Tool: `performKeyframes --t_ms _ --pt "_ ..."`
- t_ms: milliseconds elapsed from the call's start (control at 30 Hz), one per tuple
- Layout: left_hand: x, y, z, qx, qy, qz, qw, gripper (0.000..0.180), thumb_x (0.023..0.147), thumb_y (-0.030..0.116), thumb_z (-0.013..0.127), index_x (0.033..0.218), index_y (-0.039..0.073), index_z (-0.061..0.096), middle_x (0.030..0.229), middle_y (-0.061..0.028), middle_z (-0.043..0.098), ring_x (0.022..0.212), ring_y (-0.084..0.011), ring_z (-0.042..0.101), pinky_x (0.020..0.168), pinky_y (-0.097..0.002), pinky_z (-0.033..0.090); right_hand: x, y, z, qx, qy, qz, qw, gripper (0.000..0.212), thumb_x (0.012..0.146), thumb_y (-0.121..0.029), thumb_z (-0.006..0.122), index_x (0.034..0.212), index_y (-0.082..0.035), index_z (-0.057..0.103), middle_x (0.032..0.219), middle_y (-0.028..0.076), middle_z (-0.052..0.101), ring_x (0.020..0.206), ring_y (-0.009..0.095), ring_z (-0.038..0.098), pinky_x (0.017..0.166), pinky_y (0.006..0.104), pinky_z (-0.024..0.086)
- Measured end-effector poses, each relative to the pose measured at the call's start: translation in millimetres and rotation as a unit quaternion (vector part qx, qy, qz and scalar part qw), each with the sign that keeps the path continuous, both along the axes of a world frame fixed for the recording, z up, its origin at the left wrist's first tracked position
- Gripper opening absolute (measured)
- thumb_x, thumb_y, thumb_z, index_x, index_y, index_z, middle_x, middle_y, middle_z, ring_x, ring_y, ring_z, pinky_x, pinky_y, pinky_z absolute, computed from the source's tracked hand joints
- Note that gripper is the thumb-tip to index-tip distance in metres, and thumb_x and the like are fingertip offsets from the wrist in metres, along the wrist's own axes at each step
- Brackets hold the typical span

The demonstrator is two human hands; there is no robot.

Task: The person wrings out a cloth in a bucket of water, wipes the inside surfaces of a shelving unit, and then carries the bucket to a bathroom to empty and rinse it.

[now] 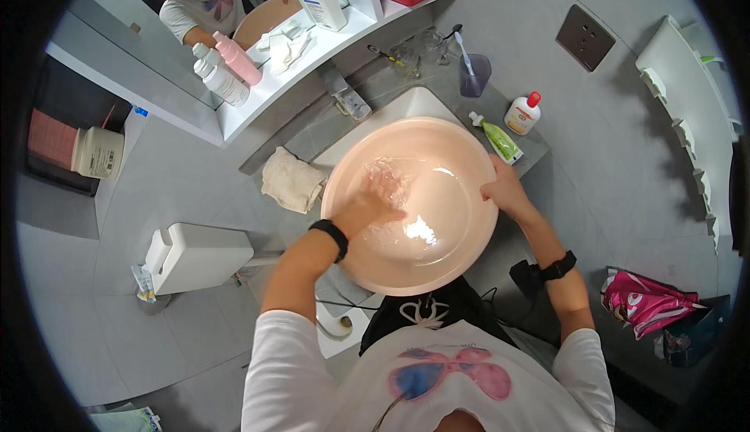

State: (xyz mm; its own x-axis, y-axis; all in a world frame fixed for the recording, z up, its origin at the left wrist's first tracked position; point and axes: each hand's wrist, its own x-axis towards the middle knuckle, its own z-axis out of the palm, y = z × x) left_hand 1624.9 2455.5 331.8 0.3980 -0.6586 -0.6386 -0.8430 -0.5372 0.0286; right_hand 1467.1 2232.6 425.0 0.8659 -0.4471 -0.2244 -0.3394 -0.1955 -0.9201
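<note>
A peach-coloured plastic basin with shallow clear water tilts at the front edge of the sink. My left hand is down in the water, thumb apart and fingers stretched forward. Ripples and splashes blur its fingertips, and I see nothing held in it. At the basin's right side, my right hand grips the rim, thumb on the inside and fingers hidden behind the wall. Part of the white sink shows behind the basin. Left of the basin, a crumpled beige cloth lies on the counter.
Right of the sink are a green toothpaste tube, a red-capped white bottle and a purple cup with a toothbrush. A metal faucet is behind. Overhead, a white shelf carries pump bottles. A toilet tank stands left.
</note>
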Motion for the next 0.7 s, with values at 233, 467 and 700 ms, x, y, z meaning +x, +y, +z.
performKeyframes --t_ms 233,467,700 --pt "-73 -30 24 -0.028 0.191 0.008 0.981 0.088 0.073 0.061 0.044 0.136 0.021 -0.002 0.14 -0.0113 -0.016 0.128 -0.0334 -0.014 0.092 -0.0663 0.003 5 10 -23 0.006 -0.025 0.0 1.0 0.05 0.048 0.004 0.053 0.098 0.001 0.052 0.077 0.012 0.057 0.069 0.021 0.055 0.056 0.0289 0.045" --pt "-54 -24 12 -0.043 0.09 -0.105 0.989 0.095 0.066 0.061 0.054 0.136 0.021 0.003 0.142 -0.0031 -0.005 0.13 -0.0292 -0.003 0.092 -0.0658 0.009 -7 7 -27 0.017 -0.028 0.008 0.999 0.048 0.048 0.002 0.053 0.096 0.0 0.053 0.076 0.01 0.057 0.069 0.02 0.054 0.06 0.029 0.045" --pt "21 38 18 0.108 -0.024 -0.168 0.98 0.071 0.071 0.058 0.046 0.121 0.007 0.043 0.13 -0.0083 0.034 0.123 -0.0225 0.026 0.102 -0.0415 0.01 1 -11 -29 0.108 -0.064 -0.084 0.989 0.042 0.046 0.004 0.05 0.089 0.004 0.055 0.072 0.007 0.055 0.062 0.015 0.051 0.053 0.0248 0.042"
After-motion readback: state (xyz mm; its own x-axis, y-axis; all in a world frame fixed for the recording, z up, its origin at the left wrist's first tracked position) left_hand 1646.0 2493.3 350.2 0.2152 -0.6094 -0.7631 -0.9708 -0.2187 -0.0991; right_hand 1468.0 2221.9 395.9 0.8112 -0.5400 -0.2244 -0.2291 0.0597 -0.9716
